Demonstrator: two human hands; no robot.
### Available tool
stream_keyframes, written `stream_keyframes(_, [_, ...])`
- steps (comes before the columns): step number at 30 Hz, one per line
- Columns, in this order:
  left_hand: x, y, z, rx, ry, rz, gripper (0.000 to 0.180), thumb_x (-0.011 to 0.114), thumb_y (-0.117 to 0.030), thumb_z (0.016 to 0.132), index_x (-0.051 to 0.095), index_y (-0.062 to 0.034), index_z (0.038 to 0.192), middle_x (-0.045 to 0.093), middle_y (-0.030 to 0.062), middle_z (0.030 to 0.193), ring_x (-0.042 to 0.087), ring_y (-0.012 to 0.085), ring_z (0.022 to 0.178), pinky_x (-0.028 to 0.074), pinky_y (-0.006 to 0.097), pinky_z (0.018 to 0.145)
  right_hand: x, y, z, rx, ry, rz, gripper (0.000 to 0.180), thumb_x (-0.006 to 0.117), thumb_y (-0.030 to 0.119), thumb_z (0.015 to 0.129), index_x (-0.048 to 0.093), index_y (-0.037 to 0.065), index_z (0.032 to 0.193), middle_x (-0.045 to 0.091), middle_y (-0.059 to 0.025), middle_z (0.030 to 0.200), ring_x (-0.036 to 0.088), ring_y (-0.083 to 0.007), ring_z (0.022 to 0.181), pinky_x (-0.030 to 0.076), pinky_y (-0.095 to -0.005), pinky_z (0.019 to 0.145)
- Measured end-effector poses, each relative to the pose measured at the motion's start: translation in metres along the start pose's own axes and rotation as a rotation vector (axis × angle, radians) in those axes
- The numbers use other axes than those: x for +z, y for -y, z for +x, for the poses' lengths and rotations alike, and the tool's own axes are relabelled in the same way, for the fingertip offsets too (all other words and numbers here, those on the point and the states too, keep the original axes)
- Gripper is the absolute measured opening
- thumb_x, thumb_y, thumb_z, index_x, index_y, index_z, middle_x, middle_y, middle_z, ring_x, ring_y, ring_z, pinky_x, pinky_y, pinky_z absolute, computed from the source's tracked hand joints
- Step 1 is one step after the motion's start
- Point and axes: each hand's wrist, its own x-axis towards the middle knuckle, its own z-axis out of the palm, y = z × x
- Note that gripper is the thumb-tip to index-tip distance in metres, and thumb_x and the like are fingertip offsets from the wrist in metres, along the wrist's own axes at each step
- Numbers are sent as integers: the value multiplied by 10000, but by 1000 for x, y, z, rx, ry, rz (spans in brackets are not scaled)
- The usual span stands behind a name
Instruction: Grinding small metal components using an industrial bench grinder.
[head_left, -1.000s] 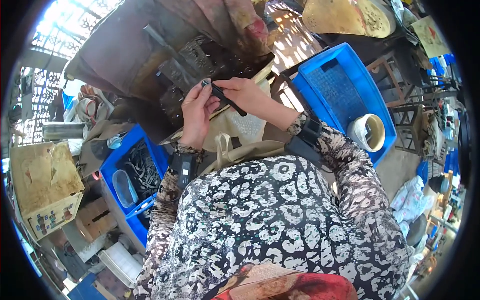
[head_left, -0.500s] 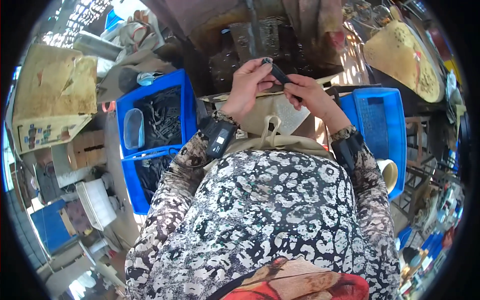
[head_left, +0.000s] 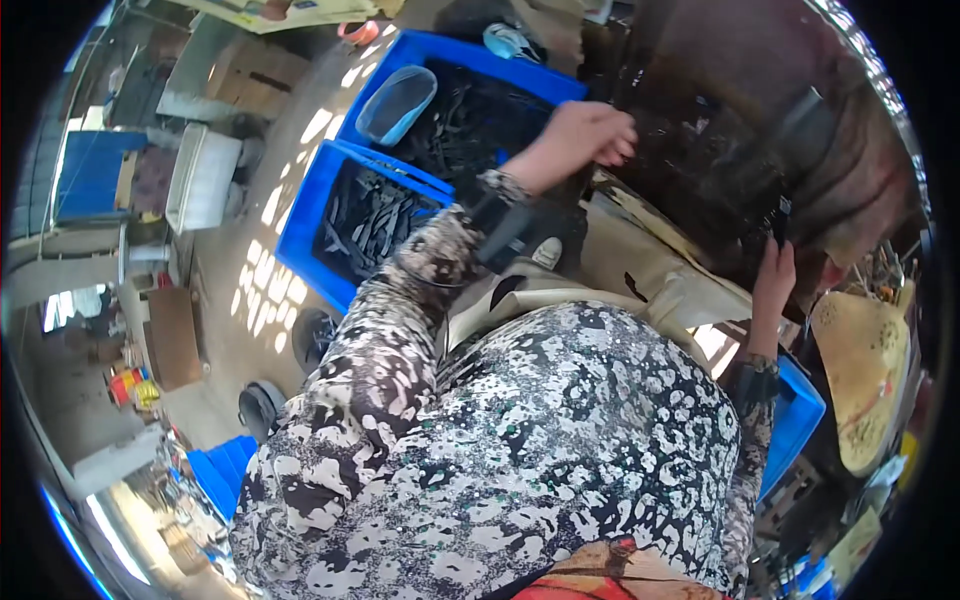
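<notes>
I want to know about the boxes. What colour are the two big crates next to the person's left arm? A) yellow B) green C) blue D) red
C, since both crates are bright blue with dark metal parts piled inside, and the left hand is beside the upper one.

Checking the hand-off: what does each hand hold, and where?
Right hand grips a dark slim part by its lower end. Left hand: cannot be told.

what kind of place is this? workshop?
Most likely a small workshop or parts-sorting yard. Two blue plastic crates hold dark metal pieces, a grimy dark metal machine stands at the right hand, and cardboard boxes and bins sit on the concrete floor.
</notes>
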Motion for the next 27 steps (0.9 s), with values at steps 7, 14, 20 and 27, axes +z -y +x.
stream_keyframes(7, [-123, 129, -21, -160, -461, 296, 184, 522, 0, 809, 683, -44, 886, 667, 71, 728, 642, 164, 655, 493, 301, 550, 1, -49, -11, -25, -16, -124, 273, 530, 241, 976, 601, -2, 1078, 631, -234, 886, 613, -377, 800, 472, -399, 720])
stream_keyframes(14, [-120, 222, 0, 44, -447, 1063, 189, 606, -196, 799, 714, -59, 869, 683, 192, 824, 666, 381, 786, 531, 474, 699, -13, -47, -63, 18, -61, -267, 260, 521, 249, 975, 606, 22, 1069, 634, -254, 877, 612, -443, 833, 466, -463, 681])
stream_keyframes(20, [-95, 208, 56, -300, -265, 1197, 205, 592, -215, 827, 707, -68, 911, 697, 179, 945, 665, 367, 930, 541, 457, 807, -26, -52, -69, 149, -190, -256, 285, 510, 277, 977, 601, 23, 1067, 630, -264, 874, 597, -463, 853, 462, -485, 694])
stream_keyframes(27, [-157, 253, 64, -51, -228, 1183, 255, 612, -247, 823, 624, -48, 982, 678, 231, 907, 657, 401, 868, 528, 497, 751, -26, -14, -54, 214, -184, -219, 276, 503, 300, 972, 578, 40, 1027, 615, -266, 832, 589, -465, 826, 443, -503, 679])
